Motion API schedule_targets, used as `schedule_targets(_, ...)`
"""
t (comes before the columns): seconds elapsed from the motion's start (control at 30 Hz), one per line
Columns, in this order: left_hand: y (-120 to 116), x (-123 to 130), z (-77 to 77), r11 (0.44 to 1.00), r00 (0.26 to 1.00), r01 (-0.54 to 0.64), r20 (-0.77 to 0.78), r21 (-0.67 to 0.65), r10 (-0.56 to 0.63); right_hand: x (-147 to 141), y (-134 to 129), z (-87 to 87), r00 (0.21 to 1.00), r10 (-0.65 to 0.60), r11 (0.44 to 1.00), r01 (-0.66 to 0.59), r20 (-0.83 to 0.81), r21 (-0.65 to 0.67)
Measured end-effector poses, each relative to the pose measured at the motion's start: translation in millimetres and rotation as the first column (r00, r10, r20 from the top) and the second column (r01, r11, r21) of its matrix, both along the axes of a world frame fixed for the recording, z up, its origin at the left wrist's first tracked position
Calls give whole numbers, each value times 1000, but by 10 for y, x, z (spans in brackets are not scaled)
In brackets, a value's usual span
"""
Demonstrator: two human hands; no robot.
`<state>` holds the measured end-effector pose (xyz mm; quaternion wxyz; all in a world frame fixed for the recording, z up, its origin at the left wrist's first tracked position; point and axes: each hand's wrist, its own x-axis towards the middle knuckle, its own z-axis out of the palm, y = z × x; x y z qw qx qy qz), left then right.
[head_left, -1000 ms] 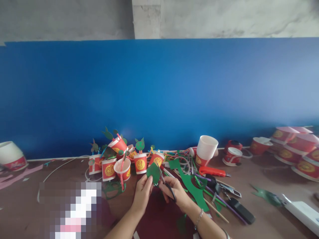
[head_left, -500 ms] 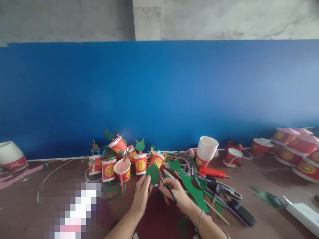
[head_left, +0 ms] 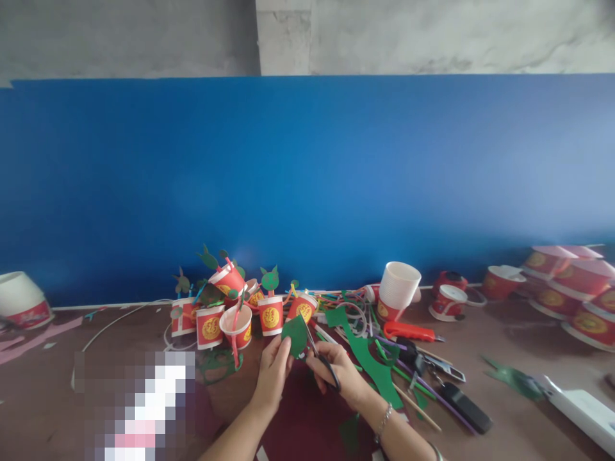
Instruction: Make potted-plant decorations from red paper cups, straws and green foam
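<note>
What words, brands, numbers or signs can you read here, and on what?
None reads clearly.
Red cups: round yellow emblems, too small to make out as text.
Far-left cup: pale marking on its red band, too blurred to read.
Green piece and scissors: no lettering visible.

Craft workspace, paper cups (head_left: 210,328), scissors (head_left: 332,371)

I can't make out a single word from here. The red paper cups (head_left: 210,328) along the bench (head_left: 158,339) carry round yellow emblems, like an ornate character, but I can't read it. The same yellow roundel shows on the upturned cups (head_left: 592,323) over on the right. Pale marks on the far-left cup (head_left: 26,315) are too blurred to read.
</note>
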<state>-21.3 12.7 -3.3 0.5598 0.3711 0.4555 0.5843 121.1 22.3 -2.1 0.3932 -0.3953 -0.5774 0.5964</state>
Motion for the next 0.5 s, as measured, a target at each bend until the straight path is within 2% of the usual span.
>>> schedule_targets(0.3, 8, -4, -21, 1000, 999, -12, -43, 18, 12, 8, -6, 25, 1000, 6, 1000, -6, -20, -1)
schedule_targets(0.5, 14, -3, -13, 999, 998, 35, -57, 40, -32, 4, -19, 31, 999, 3, 1000, -4, -33, -25)
